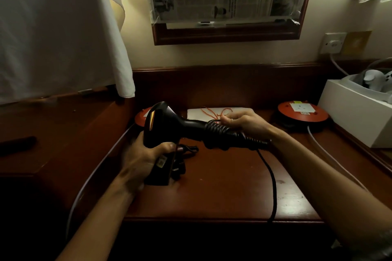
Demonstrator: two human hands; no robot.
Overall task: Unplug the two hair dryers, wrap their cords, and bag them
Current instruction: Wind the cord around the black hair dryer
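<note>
Both hands' grip on black dryer [169,125], cord [269,176] trailing; white bag [237,112], red reel [302,112] behind.

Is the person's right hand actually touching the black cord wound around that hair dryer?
Touching. The head view shows the right hand gripping the cord coiled around the hair dryer, thumb pressed on the loops.

Both bare forearms are reaching forward from the bottom edge, converging toward the middle. The left hand [144,154] is sitting lower and nearer, its fingers curling around the dryer [169,125] at the head end, thumb lying across the top; it is slightly blurred. The right hand [244,122] is sitting higher and farther out, its wrist bending inward, fingers curling, thumb and fingertips pinching the cord [216,128] coiled around the handle.
</note>
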